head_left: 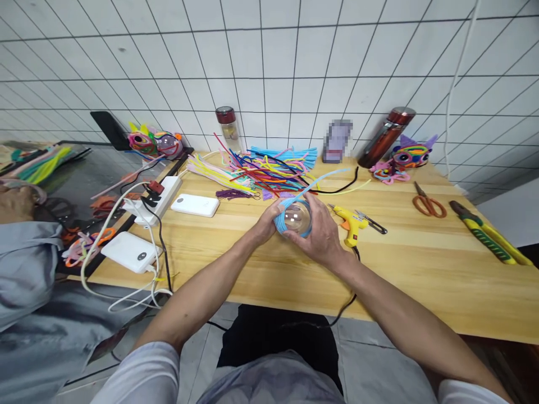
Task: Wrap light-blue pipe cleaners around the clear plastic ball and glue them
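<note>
Between my two hands is a clear round ball (297,217) with light blue pipe cleaner (279,223) wound around its left side and rim. My left hand (269,221) grips the wrapped left side. The right side is held by my right hand (322,230), its thumb along the bottom and fingers over the top. A loose blue end (322,178) sticks out up and to the right. Just right of my right hand lies a yellow glue gun (352,223) beside small snips (373,222). A pile of colourful pipe cleaners (269,171) lies behind the ball.
A white power bank (195,205), power strip (162,196) and cables are at left, near another person's sleeve (29,264). Orange scissors (429,205), pliers (488,235), a red flask (387,137) and a pipe-cleaner figure (410,157) are at right. A glass bottle (229,129) stands behind.
</note>
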A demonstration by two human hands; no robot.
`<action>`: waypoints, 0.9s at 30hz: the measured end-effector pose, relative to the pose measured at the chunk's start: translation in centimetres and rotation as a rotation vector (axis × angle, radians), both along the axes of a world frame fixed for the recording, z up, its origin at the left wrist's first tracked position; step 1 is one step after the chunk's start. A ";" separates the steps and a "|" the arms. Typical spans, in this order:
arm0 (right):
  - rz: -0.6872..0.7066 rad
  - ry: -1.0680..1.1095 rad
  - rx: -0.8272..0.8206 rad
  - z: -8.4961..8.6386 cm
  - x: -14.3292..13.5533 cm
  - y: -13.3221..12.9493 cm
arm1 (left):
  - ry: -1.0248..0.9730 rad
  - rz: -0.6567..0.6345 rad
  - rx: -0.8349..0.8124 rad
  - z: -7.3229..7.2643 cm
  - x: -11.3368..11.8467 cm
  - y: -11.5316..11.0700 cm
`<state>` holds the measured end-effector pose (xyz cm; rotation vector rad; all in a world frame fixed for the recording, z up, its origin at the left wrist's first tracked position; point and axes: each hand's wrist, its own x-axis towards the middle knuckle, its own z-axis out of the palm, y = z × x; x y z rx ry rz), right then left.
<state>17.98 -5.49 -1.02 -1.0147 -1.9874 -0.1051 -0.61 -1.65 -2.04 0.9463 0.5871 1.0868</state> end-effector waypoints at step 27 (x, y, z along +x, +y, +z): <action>0.182 -0.035 0.192 10.3 1.3 -5.1 | 0.337 0.279 0.589 10.4 -2.5 -8.2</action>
